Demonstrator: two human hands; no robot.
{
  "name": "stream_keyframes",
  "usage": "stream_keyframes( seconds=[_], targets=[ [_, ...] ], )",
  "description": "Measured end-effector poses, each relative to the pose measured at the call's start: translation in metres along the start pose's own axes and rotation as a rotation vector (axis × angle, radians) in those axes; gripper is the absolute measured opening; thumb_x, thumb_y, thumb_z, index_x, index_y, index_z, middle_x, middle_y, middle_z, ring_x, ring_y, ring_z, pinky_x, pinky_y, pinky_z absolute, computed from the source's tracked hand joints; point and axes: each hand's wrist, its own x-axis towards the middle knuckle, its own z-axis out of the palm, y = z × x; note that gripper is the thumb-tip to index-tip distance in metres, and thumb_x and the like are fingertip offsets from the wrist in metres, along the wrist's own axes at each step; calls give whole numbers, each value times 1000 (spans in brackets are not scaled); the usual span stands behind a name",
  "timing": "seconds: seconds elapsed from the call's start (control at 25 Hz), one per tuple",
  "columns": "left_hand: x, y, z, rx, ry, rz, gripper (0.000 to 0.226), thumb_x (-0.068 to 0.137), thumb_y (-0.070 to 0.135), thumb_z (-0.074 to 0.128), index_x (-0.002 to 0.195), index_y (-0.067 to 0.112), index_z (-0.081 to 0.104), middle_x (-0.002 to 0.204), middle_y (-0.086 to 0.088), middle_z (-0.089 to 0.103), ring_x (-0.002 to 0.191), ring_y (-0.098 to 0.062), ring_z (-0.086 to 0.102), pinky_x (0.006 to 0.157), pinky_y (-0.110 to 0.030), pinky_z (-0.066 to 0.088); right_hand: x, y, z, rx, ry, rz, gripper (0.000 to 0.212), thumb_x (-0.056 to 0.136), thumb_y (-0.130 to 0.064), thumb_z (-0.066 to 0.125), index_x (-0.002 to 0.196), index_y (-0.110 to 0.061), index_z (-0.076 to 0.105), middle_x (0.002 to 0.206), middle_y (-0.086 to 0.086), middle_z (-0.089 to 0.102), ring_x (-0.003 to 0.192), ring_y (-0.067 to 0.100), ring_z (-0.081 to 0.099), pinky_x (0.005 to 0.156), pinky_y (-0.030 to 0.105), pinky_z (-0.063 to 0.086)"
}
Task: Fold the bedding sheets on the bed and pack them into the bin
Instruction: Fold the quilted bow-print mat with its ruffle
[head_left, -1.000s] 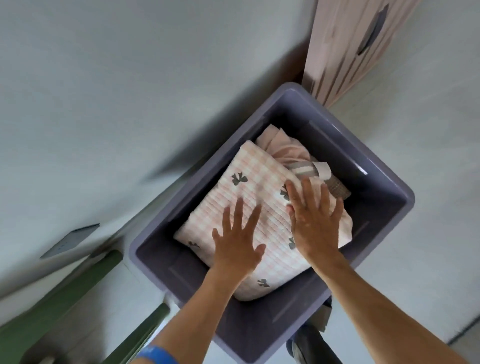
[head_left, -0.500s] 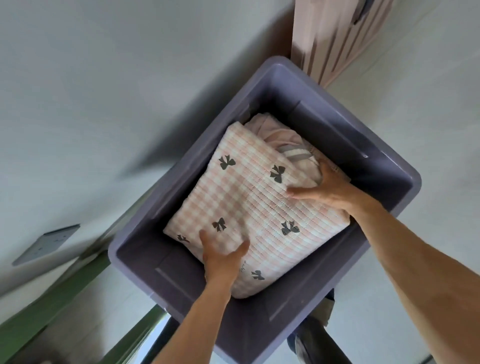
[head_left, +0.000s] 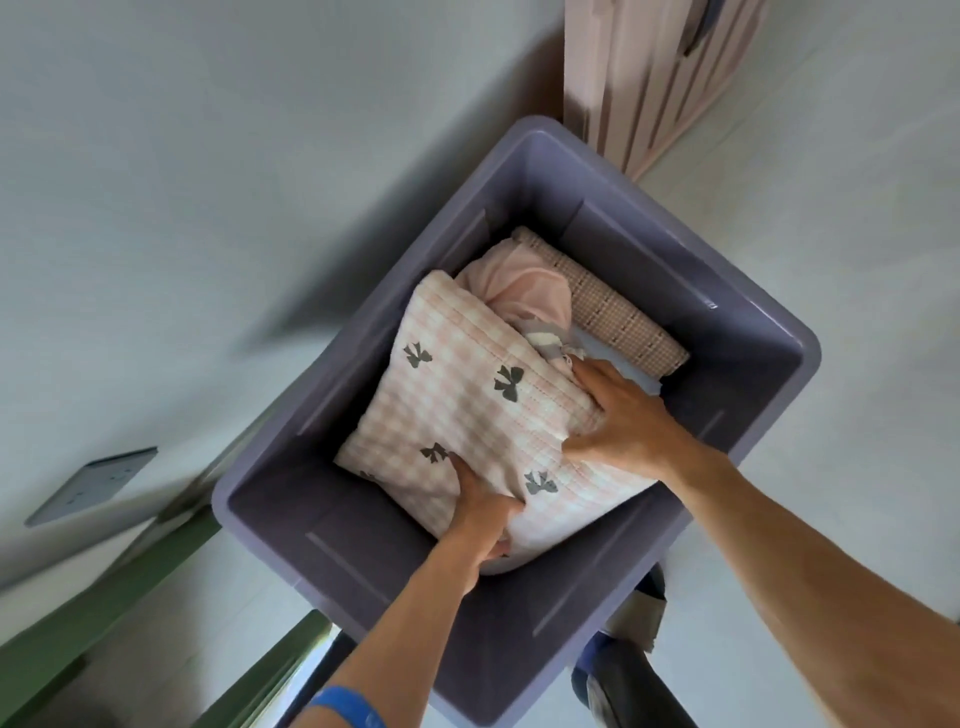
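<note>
Head view: packing stage, the folded sheet is down in the bin with both hands on it.

Nearest us, the left hand (head_left: 480, 512) has its fingers curled over the near edge of the folded pink checked sheet with dark bow prints (head_left: 457, 410), thumb tucked under; just beyond, the right hand (head_left: 626, 423) clamps the sheet's right edge, fingers bent into the fabric. The sheet lies inside the purple-grey plastic bin (head_left: 769, 343), tilted, on top of a plain pink bundle of cloth (head_left: 514, 291) and beside a brown woven checked fold (head_left: 618, 322) at the far wall. So folding looks finished for this piece; what's left, I'd say, is settling it flat. The bed is out of shot, so any remaining sheets can't be told.
</note>
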Motion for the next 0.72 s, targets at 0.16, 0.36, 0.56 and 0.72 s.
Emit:
stream_keyframes(
  seconds=[0.16, 0.36, 0.56, 0.72],
  targets=[
    [-10, 11, -14, 308, 25, 79, 95, 90, 40, 61, 153, 40, -11, 160, 4, 23, 139, -24, 37, 108, -38, 40, -11, 6, 8, -36, 175, 101, 104, 73, -55, 69, 154, -34, 7, 160, -7, 24, 144, 25, 28, 111, 56, 29],
    [-74, 37, -35, 385, 182, 306, 70, 94, 31, 53, 154, 34, 18, 159, 3, 27, 143, -20, 31, 110, -35, 32, -50, -32, 2, -79, 321, 15, 84, 87, -54, 60, 153, -31, 14, 161, -3, 23, 145, 26, 26, 110, 53, 33],
    [-138, 63, -28, 514, 129, 475, 67, 93, 28, 55, 152, 33, 25, 154, 1, 36, 138, -19, 38, 107, -32, 36, -95, -21, -45, -170, 102, 76, 47, 87, -30, 54, 132, -27, 44, 122, 1, 63, 112, 28, 58, 90, 41, 49],
    [-129, 56, -4, 487, 134, 499, 62, 94, 29, 54, 151, 33, 28, 152, 1, 38, 139, -19, 37, 112, -40, 35, -107, 41, -1, -634, 65, -40, 77, 82, -17, 63, 149, -28, 26, 116, -4, 64, 127, 24, 49, 111, 45, 30]
  ],
)
